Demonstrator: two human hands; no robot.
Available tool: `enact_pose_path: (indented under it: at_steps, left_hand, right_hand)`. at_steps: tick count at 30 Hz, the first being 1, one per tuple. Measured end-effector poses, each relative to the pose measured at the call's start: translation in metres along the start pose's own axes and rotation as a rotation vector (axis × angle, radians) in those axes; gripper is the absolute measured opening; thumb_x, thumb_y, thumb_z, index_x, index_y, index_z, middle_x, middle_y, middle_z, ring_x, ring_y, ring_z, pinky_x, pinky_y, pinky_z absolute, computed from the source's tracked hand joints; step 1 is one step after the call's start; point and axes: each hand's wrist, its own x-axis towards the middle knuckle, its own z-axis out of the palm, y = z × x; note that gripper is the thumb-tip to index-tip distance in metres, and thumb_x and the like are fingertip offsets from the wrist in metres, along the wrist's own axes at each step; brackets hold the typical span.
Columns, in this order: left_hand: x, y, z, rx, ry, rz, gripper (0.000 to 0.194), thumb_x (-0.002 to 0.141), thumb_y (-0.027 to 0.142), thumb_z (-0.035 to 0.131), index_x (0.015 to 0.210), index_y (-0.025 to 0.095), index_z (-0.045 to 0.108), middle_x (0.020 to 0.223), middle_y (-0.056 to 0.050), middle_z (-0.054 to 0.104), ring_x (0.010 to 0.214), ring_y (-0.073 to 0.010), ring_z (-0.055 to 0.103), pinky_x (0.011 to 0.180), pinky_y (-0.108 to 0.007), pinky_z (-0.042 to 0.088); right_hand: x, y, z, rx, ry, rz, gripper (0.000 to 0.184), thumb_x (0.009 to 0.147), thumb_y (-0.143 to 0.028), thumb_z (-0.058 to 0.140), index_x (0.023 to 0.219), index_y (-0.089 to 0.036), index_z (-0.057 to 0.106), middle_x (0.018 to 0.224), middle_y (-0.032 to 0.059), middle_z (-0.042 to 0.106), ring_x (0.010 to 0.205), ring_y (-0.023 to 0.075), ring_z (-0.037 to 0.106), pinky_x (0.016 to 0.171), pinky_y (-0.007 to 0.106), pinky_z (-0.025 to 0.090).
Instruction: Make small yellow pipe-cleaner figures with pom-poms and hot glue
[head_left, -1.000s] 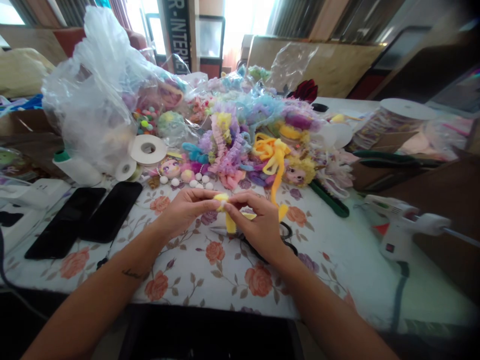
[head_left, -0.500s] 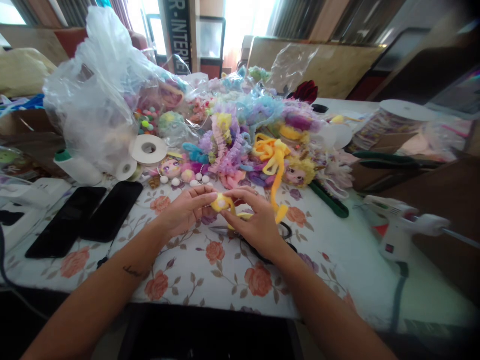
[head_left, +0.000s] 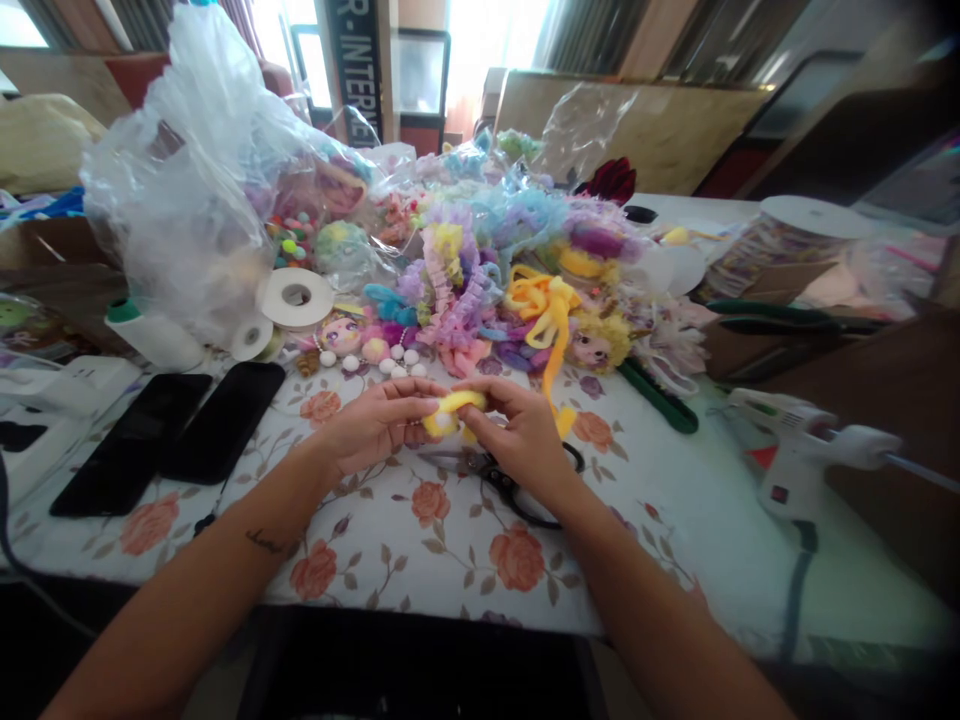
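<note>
Flower-patterned tabletop; black-handled scissors, partly hidden by right hand. Yellow strip, ends obscured, above tabletop, pinched in the grip of right hand and left hand. Trimmings heap, contents indistinct. Plastic bag. Lettered sign, top cut off.

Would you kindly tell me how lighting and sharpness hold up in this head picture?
In the head view, the window is blown out; the plastic bag catches highlights; toward the right edge the glue gun looks soft and the top corner darkens; at the centre, the yellow strip between left hand and right hand lacks detail.
</note>
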Motion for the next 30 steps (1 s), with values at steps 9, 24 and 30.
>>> enact_pose_path:
  at_steps: [9, 24, 30]
  left_hand:
    - [-0.0003, 0.0030, 0.0030, -0.056, 0.012, -0.039, 0.011, 0.074, 0.013, 0.075, 0.082, 0.012, 0.068, 0.074, -0.002, 0.066, 0.066, -0.0104, 0.065, 0.066, -0.022, 0.056]
    - [0.0007, -0.0022, 0.0001, 0.023, -0.033, -0.029, 0.013, 0.075, 0.019, 0.078, 0.083, 0.013, 0.070, 0.074, 0.000, 0.068, 0.067, -0.0090, 0.064, 0.066, -0.021, 0.054]
    - [0.0008, -0.0035, -0.0011, -0.001, -0.065, -0.035, 0.011, 0.075, 0.018, 0.078, 0.081, 0.013, 0.070, 0.074, -0.001, 0.068, 0.068, -0.0090, 0.065, 0.067, -0.020, 0.054]
  right_hand:
    - [0.0029, -0.0083, -0.0084, 0.125, -0.151, -0.043, 0.015, 0.084, -0.023, 0.066, 0.097, -0.020, 0.073, 0.086, 0.0018, 0.073, 0.074, 0.0141, 0.063, 0.066, 0.025, 0.048]
    - [0.0032, -0.0069, -0.0064, 0.085, -0.165, 0.052, 0.014, 0.087, -0.030, 0.063, 0.083, -0.017, 0.068, 0.074, 0.0003, 0.066, 0.068, 0.0123, 0.056, 0.061, 0.024, 0.042]
    - [0.0009, -0.0058, -0.0048, 0.143, -0.135, 0.041, 0.014, 0.085, -0.031, 0.066, 0.086, -0.018, 0.069, 0.076, 0.0005, 0.067, 0.068, 0.0123, 0.058, 0.062, 0.024, 0.044]
